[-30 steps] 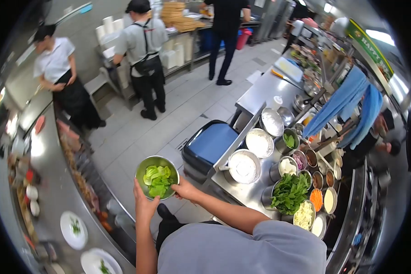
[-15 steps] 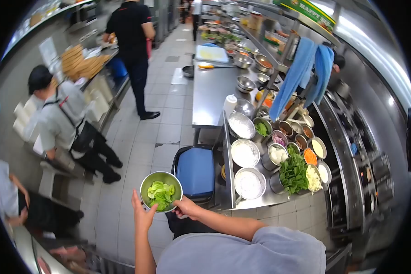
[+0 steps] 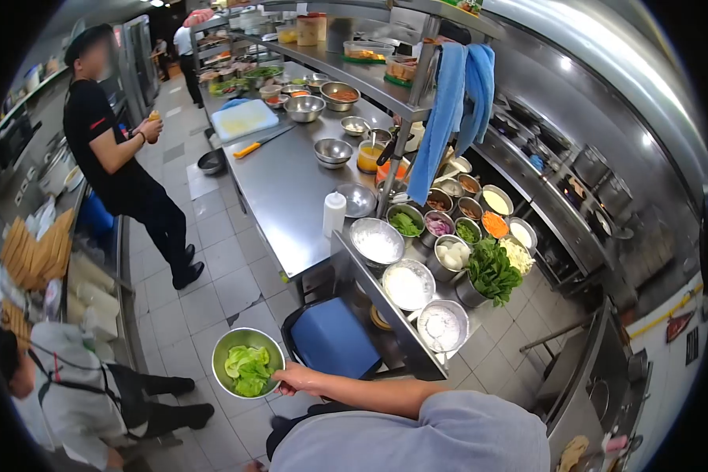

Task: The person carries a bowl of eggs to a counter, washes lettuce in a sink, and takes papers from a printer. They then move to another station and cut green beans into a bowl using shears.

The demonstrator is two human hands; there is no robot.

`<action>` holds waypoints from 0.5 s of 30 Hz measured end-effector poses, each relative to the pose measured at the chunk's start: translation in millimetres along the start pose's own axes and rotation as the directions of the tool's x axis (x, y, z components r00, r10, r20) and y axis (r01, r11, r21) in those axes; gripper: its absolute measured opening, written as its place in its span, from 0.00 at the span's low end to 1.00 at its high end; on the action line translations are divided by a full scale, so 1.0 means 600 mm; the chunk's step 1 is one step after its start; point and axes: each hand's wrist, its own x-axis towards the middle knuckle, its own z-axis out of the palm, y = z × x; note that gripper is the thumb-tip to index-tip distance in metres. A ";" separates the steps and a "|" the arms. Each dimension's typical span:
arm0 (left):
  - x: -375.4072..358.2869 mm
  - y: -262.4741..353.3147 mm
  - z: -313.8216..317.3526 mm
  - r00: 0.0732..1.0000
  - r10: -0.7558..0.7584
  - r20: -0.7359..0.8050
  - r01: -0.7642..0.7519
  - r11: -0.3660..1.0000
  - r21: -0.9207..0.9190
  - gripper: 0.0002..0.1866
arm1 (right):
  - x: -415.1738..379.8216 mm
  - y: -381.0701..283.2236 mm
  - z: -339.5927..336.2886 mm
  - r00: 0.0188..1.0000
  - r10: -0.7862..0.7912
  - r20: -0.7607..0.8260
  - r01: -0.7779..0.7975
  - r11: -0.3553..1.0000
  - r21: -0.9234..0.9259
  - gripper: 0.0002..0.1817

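Note:
My right hand (image 3: 295, 379) grips the rim of a round metal bowl (image 3: 222, 355) at its right side, its fingers closed. Loose green lettuce leaves (image 3: 248, 370) lie inside the bowl, which I hold in the air over the tiled floor. To the right of the bowl is a blue chair seat (image 3: 332, 338). A small bit of skin at the bottom edge looks like my left hand (image 3: 253, 466); its fingers are cut off by the frame, and it is away from the bowl.
A steel counter (image 3: 279, 197) runs ahead, with a white squeeze bottle (image 3: 334, 214), a cutting board (image 3: 244, 119) and a knife (image 3: 248, 149). Tubs of ingredients and leafy greens (image 3: 493, 277) crowd its near end. Co-workers stand at left, one in black (image 3: 106, 149), another in grey (image 3: 79, 385).
My left hand has let go of the bowl and dropped to the bottom edge. My view has turned to the right. The person in black has turned towards the counter.

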 end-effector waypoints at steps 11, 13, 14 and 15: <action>0.336 -0.064 -0.233 0.972 -0.098 0.213 0.198 0.833 -0.517 0.14 | 0.376 -0.071 0.044 0.979 0.113 -0.168 -0.104 0.993 0.060 0.14; 0.415 -0.056 -0.310 0.968 -0.076 0.240 0.197 0.821 -0.536 0.15 | 0.413 -0.143 0.055 0.980 0.048 -0.192 -0.043 0.999 0.030 0.14; 0.456 -0.051 -0.345 0.963 -0.070 0.260 0.205 0.817 -0.539 0.15 | 0.422 -0.169 0.053 0.977 0.008 -0.214 -0.006 1.000 0.008 0.14; 0.492 -0.044 -0.382 0.957 -0.073 0.281 0.220 0.813 -0.539 0.15 | 0.427 -0.200 0.049 0.967 -0.007 -0.257 0.001 1.000 -0.023 0.15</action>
